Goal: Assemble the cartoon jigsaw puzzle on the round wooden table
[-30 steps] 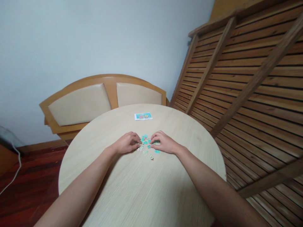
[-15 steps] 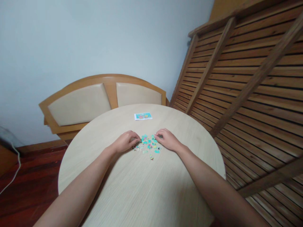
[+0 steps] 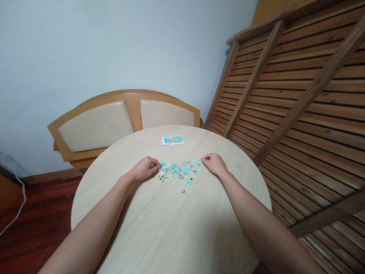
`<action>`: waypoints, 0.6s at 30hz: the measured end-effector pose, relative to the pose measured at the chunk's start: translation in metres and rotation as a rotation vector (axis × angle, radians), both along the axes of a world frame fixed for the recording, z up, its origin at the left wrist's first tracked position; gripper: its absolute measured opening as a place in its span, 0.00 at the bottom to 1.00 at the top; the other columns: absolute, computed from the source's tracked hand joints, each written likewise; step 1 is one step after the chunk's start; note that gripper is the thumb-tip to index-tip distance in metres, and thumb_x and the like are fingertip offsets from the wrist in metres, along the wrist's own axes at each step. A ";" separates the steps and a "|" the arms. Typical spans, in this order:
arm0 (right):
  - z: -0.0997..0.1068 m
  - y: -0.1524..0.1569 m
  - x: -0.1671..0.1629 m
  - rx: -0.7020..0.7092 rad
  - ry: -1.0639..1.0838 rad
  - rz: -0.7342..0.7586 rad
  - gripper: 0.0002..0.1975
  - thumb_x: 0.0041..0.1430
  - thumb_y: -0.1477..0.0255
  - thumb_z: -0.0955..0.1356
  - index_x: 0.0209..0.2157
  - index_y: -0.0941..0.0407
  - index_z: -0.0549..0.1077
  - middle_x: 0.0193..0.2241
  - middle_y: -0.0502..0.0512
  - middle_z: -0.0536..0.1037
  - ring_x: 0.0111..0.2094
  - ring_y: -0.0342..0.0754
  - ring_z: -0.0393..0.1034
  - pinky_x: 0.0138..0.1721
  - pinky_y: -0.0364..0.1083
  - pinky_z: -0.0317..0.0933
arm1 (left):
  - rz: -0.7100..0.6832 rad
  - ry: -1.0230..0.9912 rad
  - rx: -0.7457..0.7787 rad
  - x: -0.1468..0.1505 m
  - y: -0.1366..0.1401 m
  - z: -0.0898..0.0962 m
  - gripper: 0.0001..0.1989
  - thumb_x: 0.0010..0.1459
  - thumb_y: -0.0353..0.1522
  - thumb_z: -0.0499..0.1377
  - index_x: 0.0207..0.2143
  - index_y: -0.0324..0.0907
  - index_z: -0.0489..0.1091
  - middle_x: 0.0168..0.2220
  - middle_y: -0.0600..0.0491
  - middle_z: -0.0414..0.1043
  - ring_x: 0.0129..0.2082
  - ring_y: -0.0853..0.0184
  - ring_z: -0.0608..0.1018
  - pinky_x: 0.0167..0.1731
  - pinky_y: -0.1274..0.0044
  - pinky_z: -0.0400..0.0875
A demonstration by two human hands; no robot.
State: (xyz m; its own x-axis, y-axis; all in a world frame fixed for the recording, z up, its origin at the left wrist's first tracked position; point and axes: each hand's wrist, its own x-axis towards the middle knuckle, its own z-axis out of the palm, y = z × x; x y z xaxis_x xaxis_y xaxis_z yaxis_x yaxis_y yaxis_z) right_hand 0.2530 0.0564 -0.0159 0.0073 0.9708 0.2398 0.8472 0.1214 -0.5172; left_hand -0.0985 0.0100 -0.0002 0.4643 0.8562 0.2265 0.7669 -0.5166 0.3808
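Many small jigsaw puzzle pieces [image 3: 180, 171], mostly turquoise with bits of yellow, pink and dark colour, lie spread on a round pale wood table [image 3: 171, 228]. My left hand [image 3: 146, 168] rests at the left edge of the spread, its fingers curled and pressed together beside a turquoise piece. What its fingertips hold, if anything, is too small to make out. At the upper right end of the spread, my right hand [image 3: 213, 163] has thumb and finger pinched at a small turquoise puzzle piece [image 3: 200, 160]. A little clump of yellowish pieces [image 3: 182, 189] sits apart, nearer to me.
A picture card [image 3: 172, 140] with a turquoise cartoon scene lies flat beyond the pieces. Behind the table stands a headboard [image 3: 97, 125] with cream panels against the wall. A slatted wooden frame [image 3: 299, 106] leans at the right. A white cable [image 3: 23, 194] hangs at the left.
Both hands have moved outward, the left to the left and the right to the right and slightly away. The puzzle pieces now cover a wider patch, with more showing at both sides.
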 end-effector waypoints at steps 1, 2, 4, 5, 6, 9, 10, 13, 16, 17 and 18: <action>-0.001 0.000 0.001 -0.003 -0.022 -0.010 0.09 0.57 0.67 0.68 0.31 0.53 0.82 0.34 0.56 0.83 0.38 0.52 0.77 0.38 0.46 0.63 | 0.001 -0.003 -0.002 -0.002 0.001 -0.001 0.11 0.58 0.32 0.55 0.35 0.41 0.78 0.36 0.51 0.81 0.37 0.65 0.79 0.43 0.76 0.70; -0.001 0.001 0.002 0.000 -0.046 -0.016 0.09 0.56 0.67 0.69 0.31 0.53 0.82 0.35 0.56 0.83 0.39 0.52 0.76 0.39 0.46 0.63 | 0.006 -0.001 -0.003 -0.003 0.002 -0.001 0.11 0.58 0.32 0.55 0.35 0.41 0.78 0.36 0.51 0.81 0.37 0.65 0.79 0.43 0.76 0.70; -0.002 0.001 0.002 0.029 -0.089 -0.018 0.08 0.56 0.68 0.69 0.31 0.53 0.81 0.37 0.57 0.82 0.41 0.53 0.75 0.41 0.47 0.64 | 0.025 0.014 0.001 -0.005 0.002 -0.002 0.11 0.57 0.31 0.56 0.34 0.41 0.78 0.36 0.51 0.81 0.37 0.65 0.79 0.42 0.76 0.70; -0.003 0.000 0.002 0.053 -0.101 -0.009 0.08 0.57 0.68 0.69 0.32 0.54 0.81 0.38 0.58 0.82 0.42 0.53 0.75 0.42 0.48 0.64 | 0.031 0.025 0.005 -0.005 0.002 -0.002 0.10 0.57 0.31 0.56 0.34 0.41 0.78 0.36 0.51 0.81 0.37 0.65 0.79 0.42 0.76 0.70; -0.002 0.000 0.001 0.080 -0.105 0.015 0.07 0.57 0.69 0.69 0.33 0.54 0.81 0.40 0.58 0.81 0.43 0.53 0.74 0.44 0.48 0.64 | 0.033 0.036 0.010 -0.004 0.002 -0.002 0.10 0.58 0.32 0.56 0.34 0.41 0.78 0.35 0.51 0.81 0.37 0.64 0.79 0.42 0.76 0.70; 0.001 -0.006 -0.009 0.156 -0.079 0.202 0.07 0.59 0.70 0.68 0.36 0.55 0.80 0.41 0.58 0.79 0.45 0.52 0.72 0.48 0.49 0.63 | 0.014 0.043 0.038 0.001 -0.001 0.001 0.10 0.59 0.32 0.56 0.33 0.41 0.78 0.35 0.51 0.80 0.36 0.65 0.78 0.42 0.76 0.69; 0.003 -0.009 -0.014 0.179 -0.067 0.293 0.07 0.60 0.70 0.68 0.36 0.55 0.80 0.40 0.58 0.79 0.44 0.51 0.71 0.49 0.49 0.62 | 0.002 0.035 0.049 0.005 -0.003 0.003 0.10 0.59 0.32 0.56 0.33 0.41 0.78 0.34 0.51 0.80 0.36 0.65 0.78 0.43 0.75 0.69; 0.008 -0.023 -0.033 0.242 -0.023 0.555 0.09 0.63 0.68 0.68 0.39 0.54 0.80 0.41 0.57 0.78 0.46 0.51 0.70 0.51 0.50 0.61 | -0.054 0.007 0.064 0.018 -0.010 0.008 0.09 0.61 0.34 0.57 0.33 0.42 0.77 0.33 0.52 0.79 0.36 0.65 0.77 0.43 0.75 0.68; 0.010 -0.038 -0.051 0.229 -0.059 0.771 0.13 0.66 0.64 0.67 0.48 0.51 0.78 0.46 0.57 0.78 0.50 0.52 0.68 0.54 0.52 0.60 | -0.128 0.017 0.078 0.031 -0.015 0.010 0.09 0.61 0.37 0.60 0.37 0.43 0.78 0.35 0.51 0.78 0.38 0.63 0.76 0.43 0.75 0.68; 0.010 -0.043 -0.056 0.210 -0.075 0.825 0.15 0.67 0.64 0.66 0.52 0.49 0.76 0.49 0.56 0.77 0.52 0.53 0.67 0.55 0.53 0.59 | -0.139 0.024 0.090 0.034 -0.016 0.010 0.09 0.61 0.37 0.61 0.39 0.43 0.78 0.36 0.51 0.78 0.39 0.63 0.76 0.44 0.74 0.68; 0.009 -0.047 -0.060 0.185 -0.091 0.870 0.17 0.68 0.64 0.64 0.56 0.49 0.73 0.53 0.56 0.76 0.55 0.53 0.65 0.57 0.55 0.57 | -0.138 0.029 0.104 0.036 -0.017 0.010 0.09 0.61 0.36 0.61 0.41 0.43 0.77 0.37 0.50 0.78 0.40 0.63 0.76 0.44 0.74 0.68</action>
State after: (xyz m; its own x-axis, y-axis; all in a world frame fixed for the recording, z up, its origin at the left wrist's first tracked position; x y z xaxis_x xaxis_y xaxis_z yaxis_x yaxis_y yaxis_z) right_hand 0.1927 0.0099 -0.0066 -0.7406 0.5696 0.3564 0.4533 0.8151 -0.3607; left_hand -0.0623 -0.0068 0.0096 0.5838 0.7563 0.2952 0.6956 -0.6535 0.2985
